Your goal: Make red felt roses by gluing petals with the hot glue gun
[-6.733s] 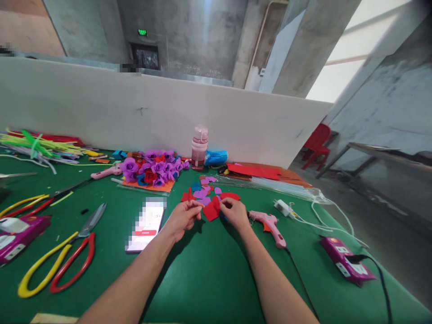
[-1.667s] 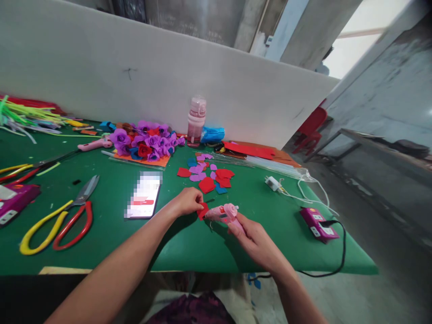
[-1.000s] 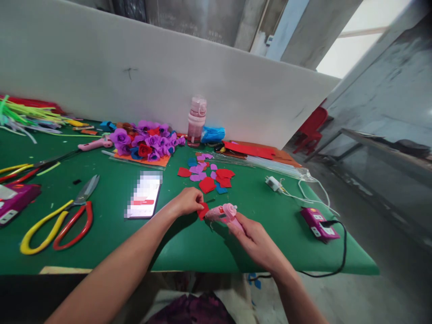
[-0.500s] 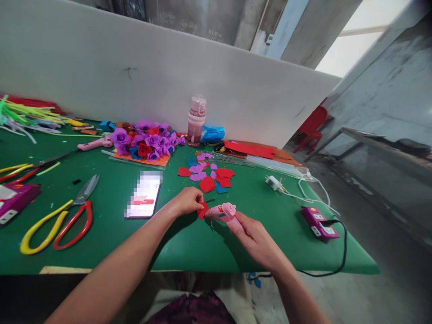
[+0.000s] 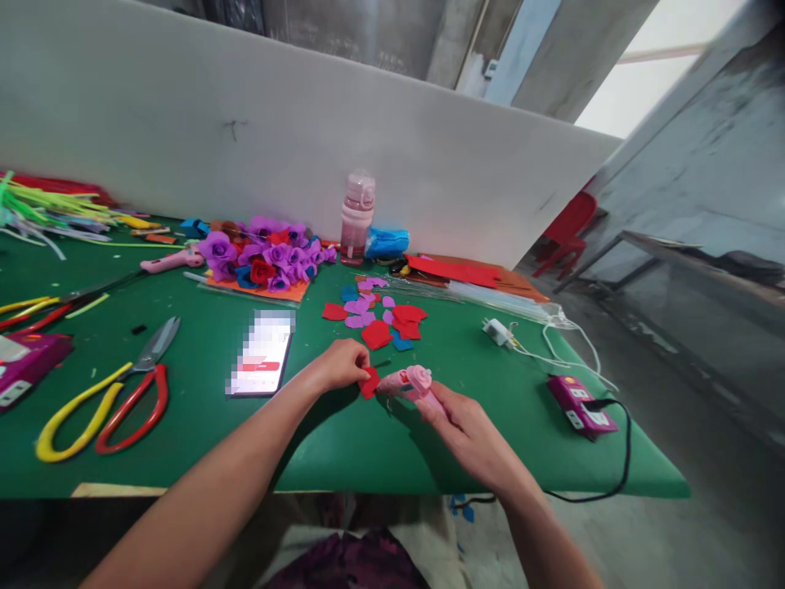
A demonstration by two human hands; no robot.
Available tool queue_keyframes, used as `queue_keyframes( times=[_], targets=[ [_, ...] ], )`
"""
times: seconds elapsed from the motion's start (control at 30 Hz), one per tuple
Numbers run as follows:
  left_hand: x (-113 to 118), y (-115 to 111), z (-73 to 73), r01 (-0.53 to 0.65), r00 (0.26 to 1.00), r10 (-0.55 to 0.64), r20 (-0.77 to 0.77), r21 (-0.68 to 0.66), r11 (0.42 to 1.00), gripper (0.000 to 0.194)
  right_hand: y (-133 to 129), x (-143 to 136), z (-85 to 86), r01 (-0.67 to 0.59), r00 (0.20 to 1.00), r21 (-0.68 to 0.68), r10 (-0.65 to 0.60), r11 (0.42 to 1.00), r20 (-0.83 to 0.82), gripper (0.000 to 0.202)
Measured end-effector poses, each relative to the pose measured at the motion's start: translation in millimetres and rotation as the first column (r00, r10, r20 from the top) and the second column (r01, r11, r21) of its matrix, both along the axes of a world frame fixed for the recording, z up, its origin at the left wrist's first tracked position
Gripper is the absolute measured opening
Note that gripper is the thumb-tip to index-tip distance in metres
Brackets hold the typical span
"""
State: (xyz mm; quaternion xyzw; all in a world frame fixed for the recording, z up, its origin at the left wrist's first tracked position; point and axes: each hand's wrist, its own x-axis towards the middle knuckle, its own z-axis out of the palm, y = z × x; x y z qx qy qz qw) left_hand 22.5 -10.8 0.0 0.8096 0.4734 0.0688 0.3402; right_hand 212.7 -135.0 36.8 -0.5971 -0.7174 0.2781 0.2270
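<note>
The step in hand seems to be the putting of glue on a small red piece [image 5: 369,384]. The left hand [image 5: 345,365] pinches this piece between thumb and fingers; whether it rests on the green tabletop [image 5: 343,458] or is just above it, I cannot tell. The right hand [image 5: 457,421] is closed around the handle of a pink glue gun [image 5: 408,380], whose tip points at the right edge of the piece; if they touch is not clear. Just beyond lie loose flat cutouts [image 5: 376,334] in red, purple and blue. In my judgement, the next move calls for a steady left hand and a gentle drawing back of the tip, with no glue on the skin
</note>
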Motion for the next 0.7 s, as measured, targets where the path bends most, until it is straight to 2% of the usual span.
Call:
queue_keyframes(
  times=[0.13,0.7],
  targets=[
    [0.0,0.1,0.0,0.005,1.0,-0.005,0.0,-0.001,1.0,0.004,0.6,1.6,0.4,-0.008,1.0,-0.035,0.008,0.999,0.0,0.033],
    [-0.9,1.3,-1.7,0.013,1.0,-0.013,0.014,0.004,1.0,0.002,-0.1,6.9,-3.4,0.045,0.999,0.013,-0.046,0.999,0.004,0.033]
  ],
)
